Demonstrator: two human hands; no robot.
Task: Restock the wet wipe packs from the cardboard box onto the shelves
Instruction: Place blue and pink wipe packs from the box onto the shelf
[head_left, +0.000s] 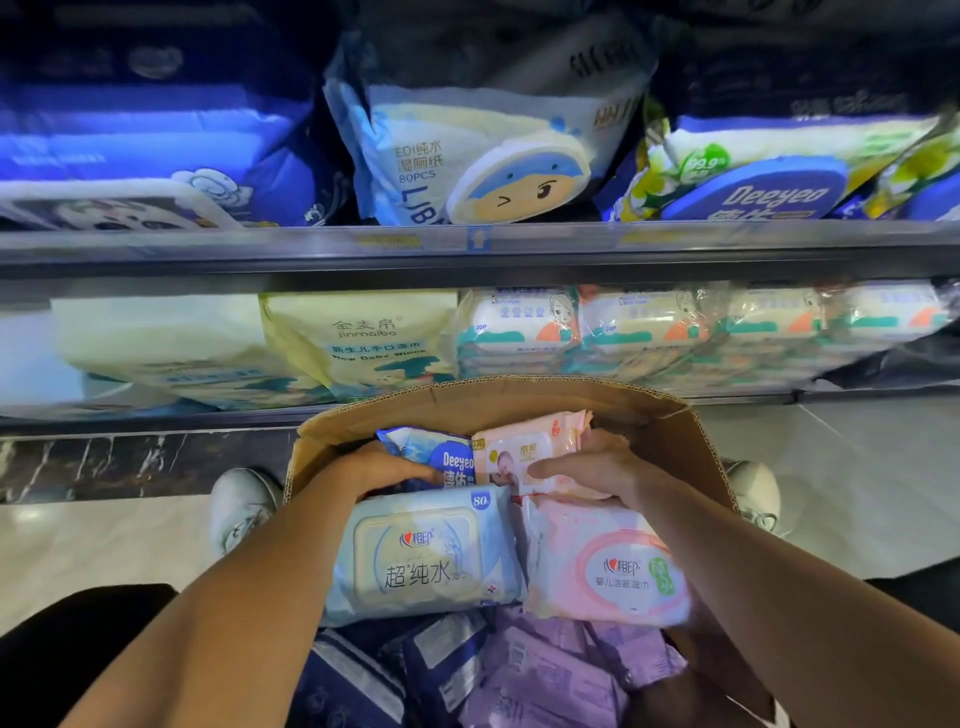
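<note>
An open cardboard box (519, 397) stands on the floor below me, full of wet wipe packs. Both my hands are inside it. My left hand (384, 475) is curled around the blue Deeyeo pack (447, 457) at the far left of the box. My right hand (592, 470) grips the pink baby-picture pack (524, 447) beside it, thumb on top. Nearer me lie a light blue 80-count pack (421, 556) and a pale pink pack (602, 566). Purple packs (545, 670) and dark blue packs (441, 660) lie beneath.
Two shelves face me. The upper shelf (467, 244) holds blue packs, a cartoon-face pack (467, 156) and Deeyeo packs (753, 176). The lower one carries yellow baby wipes (358, 343) and small stacked packs (649, 327). My shoes (239, 509) flank the box on the tiled floor.
</note>
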